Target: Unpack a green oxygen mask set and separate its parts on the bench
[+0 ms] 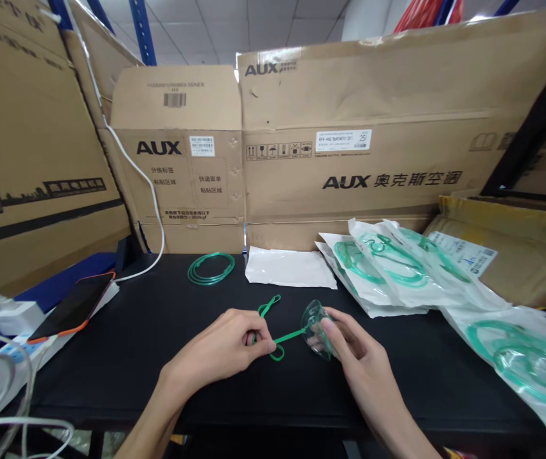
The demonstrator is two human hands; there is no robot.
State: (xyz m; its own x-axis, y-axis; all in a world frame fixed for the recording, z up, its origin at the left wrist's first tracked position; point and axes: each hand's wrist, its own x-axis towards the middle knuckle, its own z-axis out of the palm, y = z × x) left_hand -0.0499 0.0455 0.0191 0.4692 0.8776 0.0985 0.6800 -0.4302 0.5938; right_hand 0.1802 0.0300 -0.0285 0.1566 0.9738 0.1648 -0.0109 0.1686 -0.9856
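My left hand pinches a thin green elastic strap over the black table. The strap runs right to a clear green-tinted mask, which my right hand grips by its edge. A loop of the strap sticks up behind my left fingers. Both hands sit close together near the table's front middle.
A coil of green tubing and a flat white bag lie further back. Sealed mask packs pile at the right, another at the far right. A phone lies at left beside white cables. AUX cartons wall the back.
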